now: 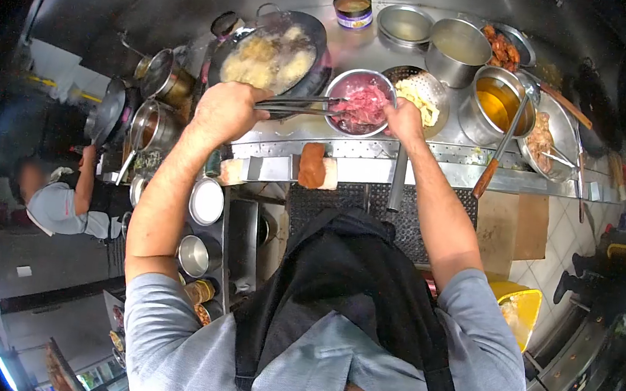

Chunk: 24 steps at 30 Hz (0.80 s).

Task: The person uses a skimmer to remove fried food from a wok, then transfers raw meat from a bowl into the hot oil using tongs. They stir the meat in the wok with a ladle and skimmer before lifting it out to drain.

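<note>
My left hand (228, 112) is closed around long dark metal tongs (296, 105). Their tips reach into a steel bowl (333, 84) that holds strips of raw red meat (364, 105). On the bowl's right rim, my right hand (406, 121) grips the edge. Left of the bowl stands a black wok (320, 40) with foaming oil and pale golden pieces frying (270, 57). A perforated strainer (440, 93) with pale yellow pieces (421, 100) sits just beyond my right hand.
Right of the bowl stand a pot of amber liquid (499, 104), a ladle (502, 148) with a wooden handle, and a pan of cooked meat (540, 143). Behind are a tin (353, 10) and a steel pot (459, 52). A co-worker (60, 203) stands far left.
</note>
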Available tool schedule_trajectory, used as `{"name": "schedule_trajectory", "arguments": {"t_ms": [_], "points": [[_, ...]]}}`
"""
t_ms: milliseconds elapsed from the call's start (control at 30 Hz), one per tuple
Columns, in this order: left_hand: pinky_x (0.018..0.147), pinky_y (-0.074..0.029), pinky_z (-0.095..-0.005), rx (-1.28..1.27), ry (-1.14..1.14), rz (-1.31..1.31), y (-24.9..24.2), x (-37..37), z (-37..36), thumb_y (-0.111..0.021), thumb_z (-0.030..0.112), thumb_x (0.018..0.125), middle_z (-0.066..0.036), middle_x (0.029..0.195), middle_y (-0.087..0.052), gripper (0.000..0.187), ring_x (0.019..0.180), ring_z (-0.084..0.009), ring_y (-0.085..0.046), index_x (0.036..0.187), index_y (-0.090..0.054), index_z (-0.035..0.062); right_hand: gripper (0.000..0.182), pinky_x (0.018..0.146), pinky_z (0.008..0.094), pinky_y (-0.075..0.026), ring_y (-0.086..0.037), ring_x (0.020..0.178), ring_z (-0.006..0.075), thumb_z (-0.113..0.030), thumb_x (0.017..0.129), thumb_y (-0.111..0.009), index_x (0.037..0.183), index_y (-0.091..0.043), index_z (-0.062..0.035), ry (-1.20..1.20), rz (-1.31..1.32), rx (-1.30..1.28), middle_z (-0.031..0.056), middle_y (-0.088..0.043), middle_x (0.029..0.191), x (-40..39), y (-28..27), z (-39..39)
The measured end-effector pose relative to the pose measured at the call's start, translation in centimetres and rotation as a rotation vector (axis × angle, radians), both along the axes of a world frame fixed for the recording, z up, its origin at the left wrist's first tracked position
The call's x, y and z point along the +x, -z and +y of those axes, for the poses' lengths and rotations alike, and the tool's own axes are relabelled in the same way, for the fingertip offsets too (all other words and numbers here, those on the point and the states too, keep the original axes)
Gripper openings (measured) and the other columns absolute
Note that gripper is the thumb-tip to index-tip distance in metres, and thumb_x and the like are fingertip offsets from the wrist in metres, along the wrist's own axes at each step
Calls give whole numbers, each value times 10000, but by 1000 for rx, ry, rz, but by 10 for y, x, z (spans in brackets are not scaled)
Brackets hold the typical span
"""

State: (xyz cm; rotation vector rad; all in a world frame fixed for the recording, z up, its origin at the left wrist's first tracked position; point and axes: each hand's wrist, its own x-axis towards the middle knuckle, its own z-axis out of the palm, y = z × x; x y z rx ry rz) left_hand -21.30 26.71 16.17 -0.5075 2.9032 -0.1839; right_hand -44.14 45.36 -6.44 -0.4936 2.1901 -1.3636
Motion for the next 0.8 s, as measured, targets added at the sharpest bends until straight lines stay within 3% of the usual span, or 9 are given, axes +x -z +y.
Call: {"name": "schedule_trajectory", "arguments": {"t_ms": [100, 267, 433, 533, 600, 800], "points": [[804, -523, -410, -4, -14, 33, -14, 6, -9, -718, 328, 773, -148, 907, -692, 364, 892, -306, -664, 1102, -695, 173, 263, 487, 322, -562, -656, 536, 204, -200, 893, -573, 950, -629, 51, -1, -56, -50, 139, -658, 691, 2, 2, -9], [856, -511, -396, 41, -95, 112, -49, 16, -30, -733, 269, 780, -179, 1037, -667, 380, 976, -333, -645, 1123, -680, 113, 295, 481, 331, -579, -672, 577, 223, -192, 886, -579, 991, -612, 82, -16, -87, -35, 181, -665, 777, 5, 3, -31], [854, -500, -385, 27, -206, 202, -80, 20, -62, -724, 251, 802, -196, 1050, -662, 398, 986, -333, -651, 1158, -661, 86, 330, 487, 331, -591, -674, 588, 237, -200, 885, -588, 1009, -590, 106, 10, -125, -66, 205, -664, 845, 9, 12, -55], [857, -498, -394, -22, -175, 231, -62, 12, -105, -725, 286, 799, -199, 1051, -661, 407, 983, -339, -649, 1155, -666, 98, 309, 485, 330, -571, -669, 575, 223, -207, 884, -596, 976, -610, 87, 45, -99, -23, 181, -667, 778, 10, 10, -57], [875, -503, -388, -49, -285, 117, -47, -3, -119, -698, 323, 808, -160, 998, -690, 385, 989, -310, -651, 1146, -681, 140, 288, 488, 329, -543, -660, 546, 207, -214, 886, -600, 950, -637, 64, 33, -30, -69, 152, -658, 695, 6, 26, -52], [864, -519, -432, -88, -391, -24, 75, -33, -177, -657, 409, 839, -147, 1081, -675, 375, 994, -324, -650, 1140, -677, 186, 270, 487, 329, -534, -650, 513, 200, -213, 887, -604, 926, -655, 49, 112, -93, -63, 135, -660, 668, 14, 5, -18]]}}
